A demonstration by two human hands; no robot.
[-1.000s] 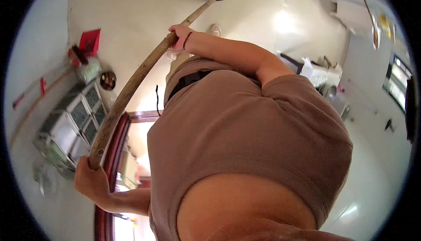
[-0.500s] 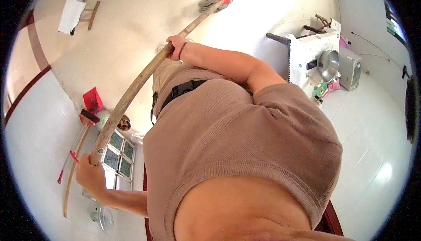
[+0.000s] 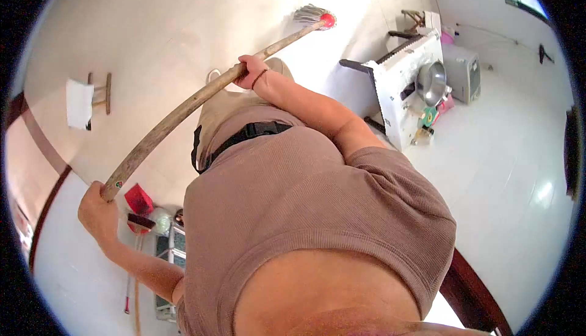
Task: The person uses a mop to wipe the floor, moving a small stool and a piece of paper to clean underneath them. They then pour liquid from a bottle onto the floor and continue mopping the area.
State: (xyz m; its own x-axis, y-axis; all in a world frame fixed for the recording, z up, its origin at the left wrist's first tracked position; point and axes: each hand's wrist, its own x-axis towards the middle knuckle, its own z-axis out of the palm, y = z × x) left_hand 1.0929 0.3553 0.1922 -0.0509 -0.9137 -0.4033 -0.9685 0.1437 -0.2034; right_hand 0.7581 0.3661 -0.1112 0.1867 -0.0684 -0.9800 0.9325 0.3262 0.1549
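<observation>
A mop has a long wooden handle (image 3: 174, 116) that slants across the view, a red socket (image 3: 328, 21) and a head of grey strands (image 3: 309, 16) resting on the pale floor. My left hand (image 3: 97, 211), at the left, is closed round the top end of the handle, beside a small sticker. Further down the handle, in front of my waist, my right hand (image 3: 251, 72) is wrapped round the wood, with a dark bracelet on the wrist. Its fingers are partly hidden behind the handle.
At the right a white table (image 3: 397, 85) holds a metal bowl (image 3: 431, 84), with a grey-white appliance (image 3: 463, 70) beyond. A stool with a white cover (image 3: 79, 104) stands left. A red dustpan (image 3: 139, 199), a broom (image 3: 141, 221) and a glass-paned cabinet (image 3: 177, 244) are lower left.
The mop head has shifted slightly right and down in the view. My left hand is further left and higher. The surroundings have turned in view, with the stool lower and the table further left.
</observation>
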